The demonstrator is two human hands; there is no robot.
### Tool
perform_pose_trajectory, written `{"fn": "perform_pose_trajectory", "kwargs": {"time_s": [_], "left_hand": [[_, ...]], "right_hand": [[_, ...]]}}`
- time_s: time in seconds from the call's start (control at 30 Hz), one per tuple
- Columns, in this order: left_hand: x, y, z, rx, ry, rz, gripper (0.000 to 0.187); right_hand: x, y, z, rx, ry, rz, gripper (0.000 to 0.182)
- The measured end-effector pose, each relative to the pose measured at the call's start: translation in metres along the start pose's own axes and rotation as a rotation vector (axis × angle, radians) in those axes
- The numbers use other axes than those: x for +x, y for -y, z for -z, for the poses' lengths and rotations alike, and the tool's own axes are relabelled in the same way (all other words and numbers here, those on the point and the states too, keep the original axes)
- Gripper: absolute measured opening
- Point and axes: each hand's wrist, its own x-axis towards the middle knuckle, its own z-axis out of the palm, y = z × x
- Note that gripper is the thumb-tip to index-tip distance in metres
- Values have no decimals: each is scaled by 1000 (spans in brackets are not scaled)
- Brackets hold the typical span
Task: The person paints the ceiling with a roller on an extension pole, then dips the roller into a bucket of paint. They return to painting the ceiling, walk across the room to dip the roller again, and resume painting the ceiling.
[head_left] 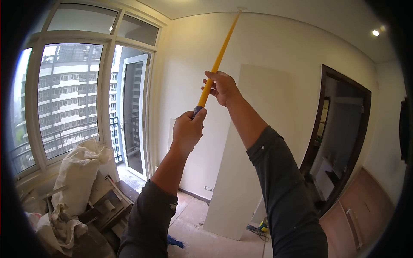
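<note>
A long yellow pole [220,55] slants up and to the right, and its far end meets the ceiling near the top of the wall. My left hand [187,130] is wrapped round the dark grip at the pole's lower end. Higher up, my right hand [222,87] holds the yellow shaft between thumb and fingers. What is fixed at the pole's far end is too small to make out.
A pale board [241,150] leans on the wall ahead. Sacks [81,172] and wood scraps [109,206] lie at the lower left, below windows and an open balcony door [134,116]. A dark-framed doorway [368,103] and brown panels [365,206] are at the right.
</note>
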Motion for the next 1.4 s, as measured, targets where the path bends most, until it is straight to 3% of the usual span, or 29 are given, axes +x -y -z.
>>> {"fn": "perform_pose_trajectory", "kwargs": {"time_s": [0.27, 0.7, 0.9, 1.4], "left_hand": [[13, 44, -9, 39, -29, -15, 36], [-141, 53, 72, -100, -71, -16, 24], [-149, 36, 74, -56, -17, 30, 25], [-162, 8, 55, -91, -28, -30, 27]], "right_hand": [[12, -29, 30, -66, 68, 8, 47], [-124, -32, -27, -101, 348, 39, 76], [-122, -13, -34, -64, 235, -79, 70], [-140, 24, -44, -173, 206, -17, 63]]}}
